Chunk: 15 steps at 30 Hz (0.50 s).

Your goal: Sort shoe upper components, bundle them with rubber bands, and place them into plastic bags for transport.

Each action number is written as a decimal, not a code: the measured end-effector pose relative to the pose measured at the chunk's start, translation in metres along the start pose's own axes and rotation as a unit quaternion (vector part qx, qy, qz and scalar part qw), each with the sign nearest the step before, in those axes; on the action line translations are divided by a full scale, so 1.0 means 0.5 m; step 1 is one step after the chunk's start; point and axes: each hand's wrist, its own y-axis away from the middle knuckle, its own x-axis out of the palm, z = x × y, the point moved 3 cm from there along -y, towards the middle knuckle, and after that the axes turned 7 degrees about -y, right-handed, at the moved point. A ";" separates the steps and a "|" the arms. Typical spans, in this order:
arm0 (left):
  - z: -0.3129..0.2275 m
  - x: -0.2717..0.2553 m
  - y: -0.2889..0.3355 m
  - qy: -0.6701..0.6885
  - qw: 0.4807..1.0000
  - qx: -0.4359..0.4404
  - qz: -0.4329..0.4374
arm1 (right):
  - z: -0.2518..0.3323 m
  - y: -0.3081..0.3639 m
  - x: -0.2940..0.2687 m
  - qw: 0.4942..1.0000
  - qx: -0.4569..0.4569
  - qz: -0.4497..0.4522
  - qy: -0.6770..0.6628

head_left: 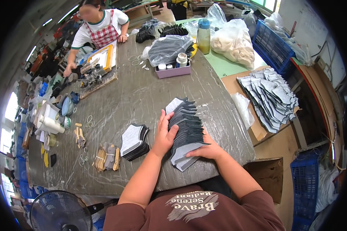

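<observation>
A long, fanned row of dark cut fabric pieces (pixel 187 129) with pale grey faces leans on the table in front of me. My left hand (pixel 165 135) holds its left side, thumb against the edges and fingers reaching toward the far end. At the near right end my right hand (pixel 207 148) grips the row, with the thumb on the pale face of the nearest piece and the other fingers partly hidden behind. Left of my left forearm stands a neat stack of similar pieces (pixel 134 141), pale side up.
Bundles of wooden sticks (pixel 106 157) and rubber bands lie at left. A purple box (pixel 173 72) with jars stands ahead, near a bottle (pixel 204 36). More cut pieces (pixel 268 98) are heaped at right. A co-worker (pixel 102 29) works at far left; a fan (pixel 61 211) stands at lower left.
</observation>
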 end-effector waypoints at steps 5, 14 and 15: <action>-0.017 0.010 0.018 0.212 0.976 -0.056 0.007 | -0.027 0.009 -0.004 0.995 0.018 -0.009 0.093; -0.006 -0.010 0.008 -0.083 0.995 0.044 -0.019 | -0.002 0.011 0.004 0.987 -0.057 -0.004 0.149; -0.007 -0.010 0.010 -0.083 0.995 0.044 -0.019 | -0.004 0.012 0.003 0.986 -0.064 -0.005 0.157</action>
